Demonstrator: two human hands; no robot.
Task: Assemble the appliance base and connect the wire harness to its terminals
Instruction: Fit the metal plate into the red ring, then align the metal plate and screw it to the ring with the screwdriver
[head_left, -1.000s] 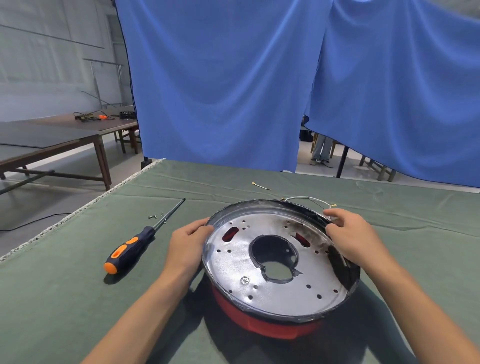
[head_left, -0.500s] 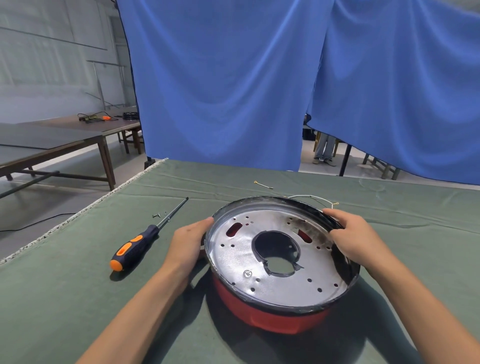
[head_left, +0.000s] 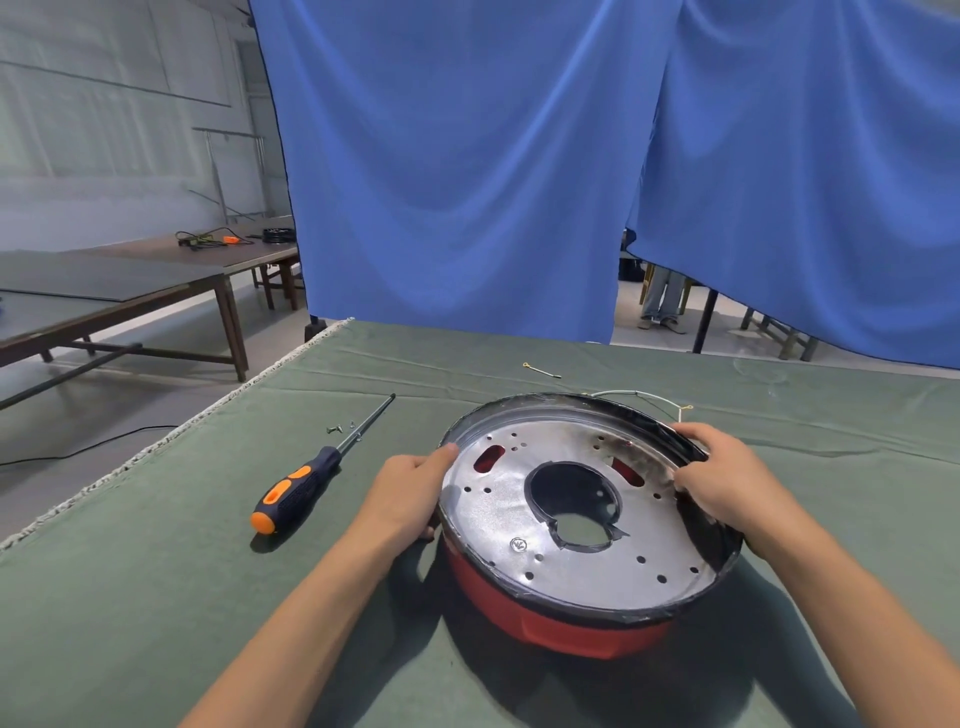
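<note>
Both rims of the appliance base (head_left: 587, 525), mid-table on the green cloth (head_left: 156, 597), are gripped: left hand (head_left: 410, 493) on the left edge, right hand (head_left: 727, 478) on the far-right edge. Seating is judged in hand; next, the screwdriver (head_left: 306, 478) and wire harness (head_left: 644, 397) are called for. Compared with earlier, the base is tilted slightly differently.

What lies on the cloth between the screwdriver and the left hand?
Nothing: in the head view, only bare green cloth separates the screwdriver from the left hand, which grips the appliance base.
</note>
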